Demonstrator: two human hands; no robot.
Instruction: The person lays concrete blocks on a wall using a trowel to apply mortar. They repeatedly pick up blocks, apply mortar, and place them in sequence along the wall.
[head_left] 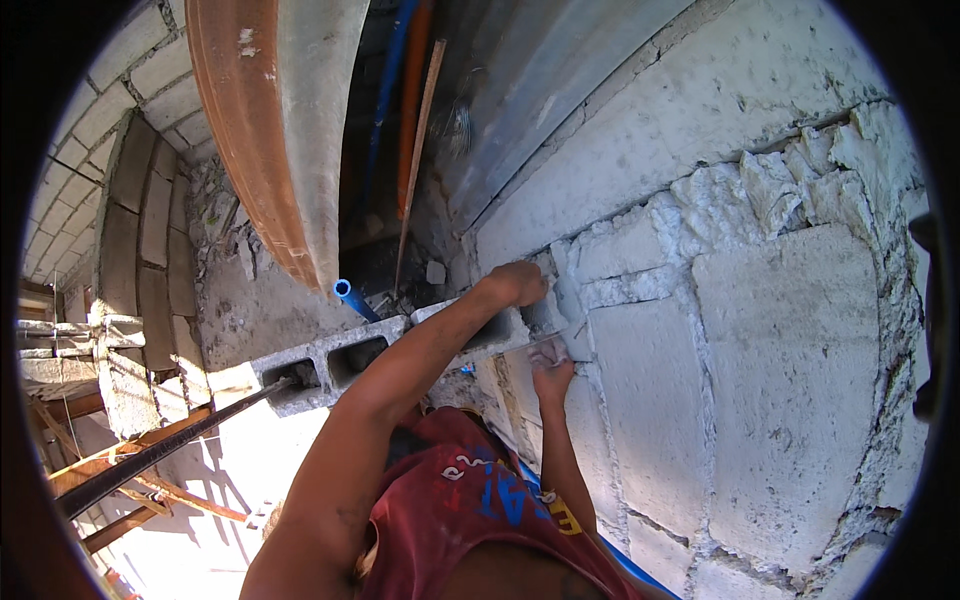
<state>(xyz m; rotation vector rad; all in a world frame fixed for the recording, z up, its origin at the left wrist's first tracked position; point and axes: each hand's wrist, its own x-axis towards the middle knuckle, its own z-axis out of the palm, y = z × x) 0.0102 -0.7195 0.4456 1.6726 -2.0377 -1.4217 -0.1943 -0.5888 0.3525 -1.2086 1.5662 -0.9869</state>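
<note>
A row of hollow blocks (323, 370) runs across — its right end comes up to the wall (780, 340). Behind the row are a pipe (343, 288) and, to its right, a stick (415, 165). A bar (170, 452) reaches the row's left end.

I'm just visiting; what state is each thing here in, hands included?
Left hand: bent at the block row's wall end; grip unclear
Right hand: curled, close to the wall; contents unclear
Hollow blocks: in a row, left-hand cells open
Blue pipe: near end open
Metal sheet: partly rust-brown
Block wall: rough mortar joints
</note>
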